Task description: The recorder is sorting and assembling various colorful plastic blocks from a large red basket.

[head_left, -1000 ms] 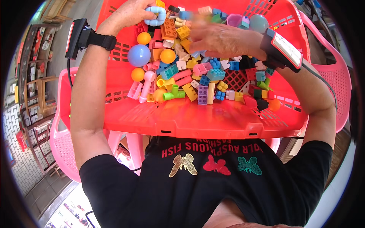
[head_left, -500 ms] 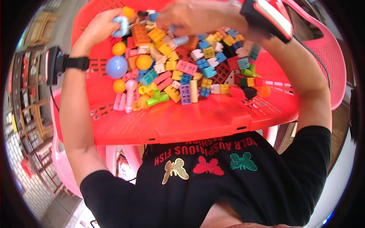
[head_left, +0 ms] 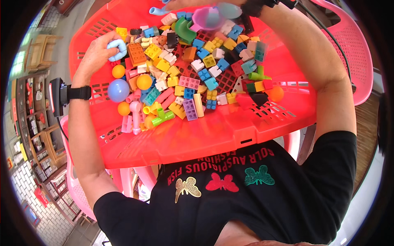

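My left hand [head_left: 96,51] is closed around a light blue curved tube [head_left: 117,50] at the left side of the red basket [head_left: 197,141]. At the top edge, partly cut off, my right hand [head_left: 188,4] has its fingertips on another light blue tube piece [head_left: 158,11]. Below the right hand are a pink bowl-shaped piece [head_left: 205,18], a pale blue rounded piece [head_left: 230,10] and a green curved slide piece [head_left: 184,30]. Beside the left hand lie an orange brick [head_left: 136,54], a small orange ball [head_left: 118,71] and a blue ball [head_left: 118,90].
Many coloured building bricks fill the basket, among them a purple brick [head_left: 190,109] and a lime-green pipe piece [head_left: 163,117]. The basket rests over a pink plastic chair [head_left: 357,49]. Wooden shelves [head_left: 35,110] stand at the left.
My right hand has moved from over the pile up to the top edge, baring the green slide and the pink bowl-shaped piece. The left hand, still holding its tube, appears lower and further left.
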Action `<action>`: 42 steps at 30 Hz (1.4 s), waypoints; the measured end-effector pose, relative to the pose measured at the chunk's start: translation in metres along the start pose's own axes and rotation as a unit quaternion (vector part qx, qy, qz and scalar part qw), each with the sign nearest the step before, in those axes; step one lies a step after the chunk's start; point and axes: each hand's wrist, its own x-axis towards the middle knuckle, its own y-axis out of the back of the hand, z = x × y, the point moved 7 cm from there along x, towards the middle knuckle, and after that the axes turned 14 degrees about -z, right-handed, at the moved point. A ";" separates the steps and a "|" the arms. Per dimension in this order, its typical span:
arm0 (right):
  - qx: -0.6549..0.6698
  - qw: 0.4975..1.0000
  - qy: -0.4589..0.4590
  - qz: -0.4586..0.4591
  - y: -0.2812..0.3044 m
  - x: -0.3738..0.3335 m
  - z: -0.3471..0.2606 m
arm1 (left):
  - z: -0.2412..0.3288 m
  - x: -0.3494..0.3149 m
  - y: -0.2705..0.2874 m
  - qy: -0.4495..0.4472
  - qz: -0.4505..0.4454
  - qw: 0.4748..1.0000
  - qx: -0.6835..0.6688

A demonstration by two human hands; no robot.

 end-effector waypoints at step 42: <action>0.484 0.872 -0.046 -0.058 -0.031 0.024 -0.043 | 0.081 -0.020 -0.002 -0.208 0.004 0.967 -0.148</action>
